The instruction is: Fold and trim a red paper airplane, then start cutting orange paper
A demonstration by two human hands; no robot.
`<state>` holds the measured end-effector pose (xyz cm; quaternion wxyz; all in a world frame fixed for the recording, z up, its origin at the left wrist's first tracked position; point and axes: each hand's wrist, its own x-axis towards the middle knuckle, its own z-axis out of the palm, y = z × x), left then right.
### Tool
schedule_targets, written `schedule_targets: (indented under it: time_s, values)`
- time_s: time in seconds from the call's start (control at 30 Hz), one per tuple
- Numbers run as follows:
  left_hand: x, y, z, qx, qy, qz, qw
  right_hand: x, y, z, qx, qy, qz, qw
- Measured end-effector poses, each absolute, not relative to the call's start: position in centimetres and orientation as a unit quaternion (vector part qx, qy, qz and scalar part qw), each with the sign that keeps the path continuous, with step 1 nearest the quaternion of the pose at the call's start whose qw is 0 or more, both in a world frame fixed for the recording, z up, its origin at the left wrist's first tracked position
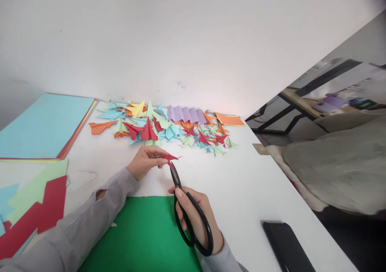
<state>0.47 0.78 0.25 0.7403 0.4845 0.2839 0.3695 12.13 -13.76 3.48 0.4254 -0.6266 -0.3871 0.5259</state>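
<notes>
My left hand [146,161] pinches a small red folded paper piece [171,157] just above the white table [241,183]. My right hand [197,217] grips black scissors [188,211] by their loop handles. The blades point up toward the red piece and their tips touch its lower edge. Both hands hover over the far edge of a green paper sheet [141,235].
A pile of folded paper shapes [169,129] in many colours lies along the wall, with a purple pleated strip [185,114]. A stack of coloured sheets [42,125] and cut scraps [33,211] sit at left. A black phone [286,248] lies at right, near the table edge.
</notes>
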Motion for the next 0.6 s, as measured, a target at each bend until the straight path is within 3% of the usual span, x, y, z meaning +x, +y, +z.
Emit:
schedule_targets:
  time_s: [0.6]
  values:
    - [0.42,0.62,0.7,0.452,0.29,0.374,0.756,12.04,-13.74,3.63,-0.599,-0.37,0.548,0.451]
